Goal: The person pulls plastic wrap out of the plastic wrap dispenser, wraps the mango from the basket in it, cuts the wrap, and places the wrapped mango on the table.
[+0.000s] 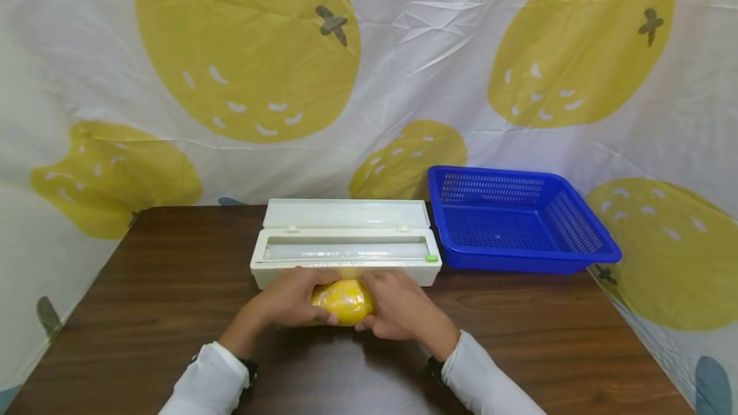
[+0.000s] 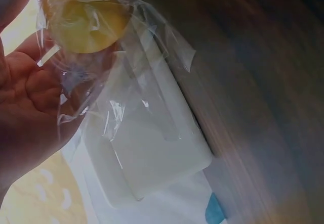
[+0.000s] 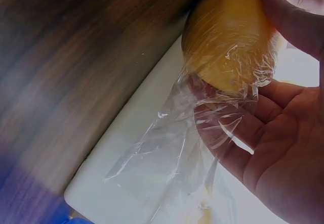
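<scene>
Both hands hold a smooth yellow fruit [image 1: 344, 302] between them, in front of the cling film dispenser. Clear cling film [image 3: 167, 138] covers the fruit, and loose ends of it trail off both sides in the wrist views. My left hand [image 1: 291, 300] grips the fruit's left side, thumb toward me. On its right side, my right hand [image 1: 398, 305] grips it with curled fingers and thumb. Behind them, the white dispenser [image 1: 428, 274] has its lid [image 1: 346, 213] raised, with a roll of film [image 1: 346, 251] inside and a small green slider [image 1: 431, 258] at the right end.
A blue plastic basket [image 1: 524, 261] stands to the right of the dispenser, close beside it. The brown wooden table [image 1: 144, 312] reaches back to a white curtain [image 1: 403, 82] printed with yellow fruit shapes.
</scene>
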Motion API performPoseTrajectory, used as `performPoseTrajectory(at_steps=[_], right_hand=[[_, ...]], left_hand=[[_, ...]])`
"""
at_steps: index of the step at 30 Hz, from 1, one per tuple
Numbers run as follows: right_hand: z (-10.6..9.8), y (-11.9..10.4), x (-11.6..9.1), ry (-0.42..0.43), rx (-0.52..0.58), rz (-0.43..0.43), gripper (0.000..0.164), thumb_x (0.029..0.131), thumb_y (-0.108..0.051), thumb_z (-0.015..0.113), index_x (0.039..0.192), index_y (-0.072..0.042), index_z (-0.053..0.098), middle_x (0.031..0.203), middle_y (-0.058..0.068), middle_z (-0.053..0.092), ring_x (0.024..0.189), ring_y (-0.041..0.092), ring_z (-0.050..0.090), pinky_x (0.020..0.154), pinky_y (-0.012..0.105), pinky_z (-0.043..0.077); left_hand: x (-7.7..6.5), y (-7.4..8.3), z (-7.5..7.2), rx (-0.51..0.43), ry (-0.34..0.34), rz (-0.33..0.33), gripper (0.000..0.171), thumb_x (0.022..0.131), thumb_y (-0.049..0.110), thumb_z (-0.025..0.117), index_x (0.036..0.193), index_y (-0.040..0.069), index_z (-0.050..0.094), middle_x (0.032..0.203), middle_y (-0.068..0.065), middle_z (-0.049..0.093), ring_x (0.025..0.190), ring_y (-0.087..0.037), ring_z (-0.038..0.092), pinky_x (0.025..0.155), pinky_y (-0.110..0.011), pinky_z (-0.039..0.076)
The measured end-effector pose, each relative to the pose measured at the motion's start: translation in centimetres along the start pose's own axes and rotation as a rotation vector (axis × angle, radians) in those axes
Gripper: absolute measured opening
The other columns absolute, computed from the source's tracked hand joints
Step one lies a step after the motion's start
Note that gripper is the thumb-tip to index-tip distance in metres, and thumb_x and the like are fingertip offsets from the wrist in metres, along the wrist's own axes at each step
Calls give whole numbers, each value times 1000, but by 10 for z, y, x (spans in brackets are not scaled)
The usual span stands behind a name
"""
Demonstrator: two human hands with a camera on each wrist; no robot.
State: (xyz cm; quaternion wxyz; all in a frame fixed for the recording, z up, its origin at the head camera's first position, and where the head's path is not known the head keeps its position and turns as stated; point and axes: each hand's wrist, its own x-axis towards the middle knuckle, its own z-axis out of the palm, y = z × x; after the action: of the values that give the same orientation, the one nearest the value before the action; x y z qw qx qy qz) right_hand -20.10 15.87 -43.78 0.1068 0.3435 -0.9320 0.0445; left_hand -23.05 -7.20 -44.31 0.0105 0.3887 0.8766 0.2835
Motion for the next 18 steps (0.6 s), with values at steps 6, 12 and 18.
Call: performPoseTrajectory(at_steps=[6, 12, 18], right_hand=[[0, 4, 0, -16, 45, 3, 59, 73, -50, 79, 114, -11, 63, 91, 1, 71, 80, 18, 63, 72, 41, 56], [0, 9, 1, -29, 121, 8, 60, 72, -49, 80, 118, -13, 63, 95, -1, 71, 83, 17, 62, 74, 41, 56], [2, 14, 2, -29, 178, -15, 55, 71, -45, 82, 113, -14, 64, 88, -4, 67, 79, 13, 58, 71, 37, 54]], left_hand=[[1, -4, 1, -23, -12, 9, 53, 72, 34, 85, 120, 17, 70, 107, 6, 72, 81, -10, 58, 73, -36, 50], [1, -7, 1, -40, -27, 16, 49, 75, 36, 83, 118, 16, 71, 106, 4, 73, 79, -10, 57, 71, -34, 50], [1, -1, -1, -66, -9, -21, 44, 71, 38, 86, 108, 17, 74, 87, 6, 70, 70, -11, 56, 63, -30, 47]])
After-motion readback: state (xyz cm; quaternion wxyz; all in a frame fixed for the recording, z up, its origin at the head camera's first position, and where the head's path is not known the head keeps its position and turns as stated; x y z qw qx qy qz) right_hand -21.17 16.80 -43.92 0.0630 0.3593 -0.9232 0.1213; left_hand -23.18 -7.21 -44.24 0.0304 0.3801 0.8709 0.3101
